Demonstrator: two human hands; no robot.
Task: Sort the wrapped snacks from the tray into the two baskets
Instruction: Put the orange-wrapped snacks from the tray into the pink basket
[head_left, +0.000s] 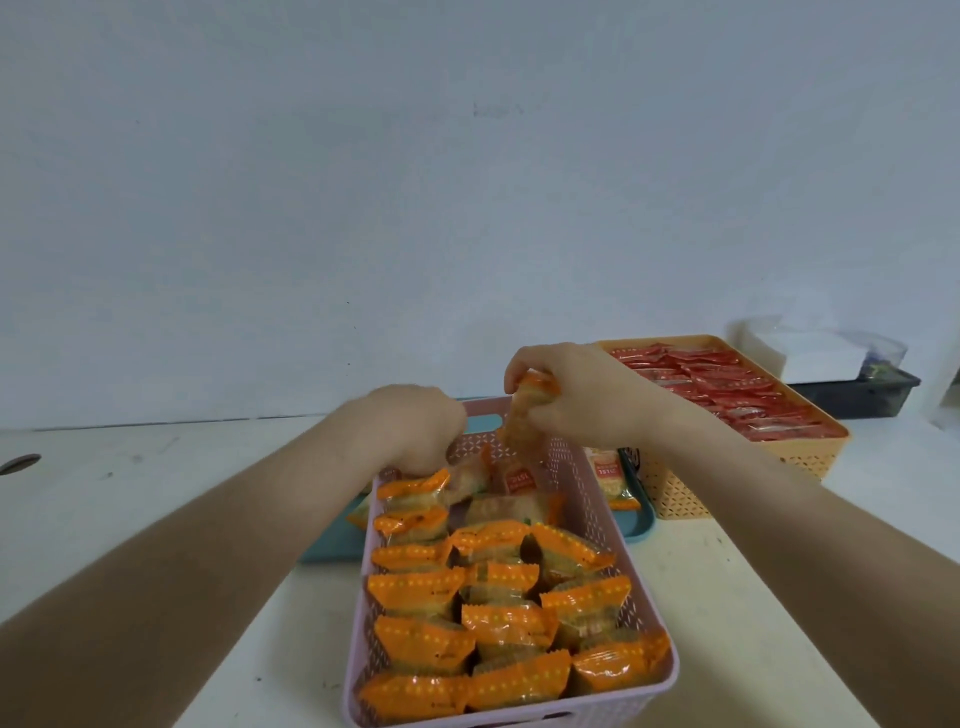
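Note:
A pink basket (597, 514) in front of me holds several orange-wrapped snacks (498, 623). My right hand (582, 400) grips one orange-wrapped snack (527, 410) above the basket's far end. My left hand (415, 431) reaches into the far left corner of the basket, fingers curled down on the snacks there; what they hold is hidden. Behind the basket lies a teal tray (641, 525) with one snack (610, 480) showing on it. An orange basket (800, 457) at the right holds several red-wrapped snacks (727, 389).
A dark bin (862, 397) with white paper and clear plastic stands behind the orange basket. The white table (156, 493) meets a plain pale wall at the back. A dark round hole (21, 462) marks the table's far left.

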